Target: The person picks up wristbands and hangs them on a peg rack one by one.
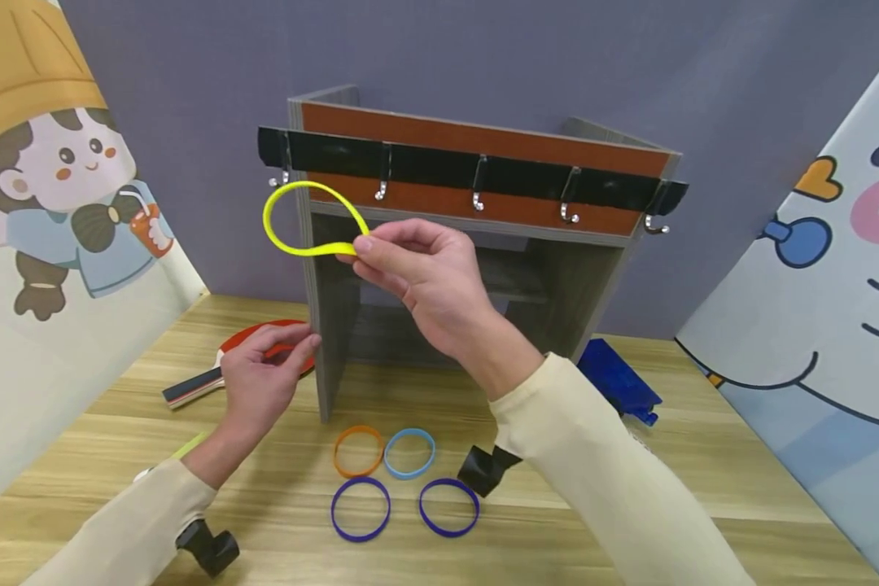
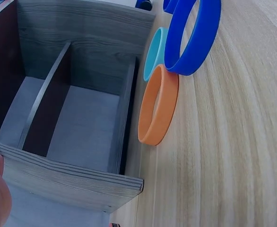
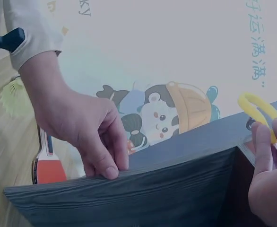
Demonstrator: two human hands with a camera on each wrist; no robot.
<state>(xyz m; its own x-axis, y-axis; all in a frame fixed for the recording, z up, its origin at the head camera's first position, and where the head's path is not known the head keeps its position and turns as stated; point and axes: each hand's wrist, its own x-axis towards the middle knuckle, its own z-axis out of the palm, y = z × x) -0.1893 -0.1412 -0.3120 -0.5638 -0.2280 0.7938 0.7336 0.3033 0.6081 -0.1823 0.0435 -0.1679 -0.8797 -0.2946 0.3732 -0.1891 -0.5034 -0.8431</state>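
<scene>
My right hand pinches a yellow silicone wristband between thumb and fingers, holding it up before the left end of the hook rail. The band's loop points left, near the leftmost hook. My left hand holds the front edge of the grey wooden shelf's left side panel, thumb and fingertips at the edge; in the right wrist view this hand shows bent fingers at the panel. On the table lie an orange wristband, a light-blue wristband and two dark-blue wristbands.
A red table tennis bat lies left of the shelf, partly behind my left hand. A blue object lies to the right. Something yellow-green shows beside my left forearm. Cartoon-printed panels flank the table.
</scene>
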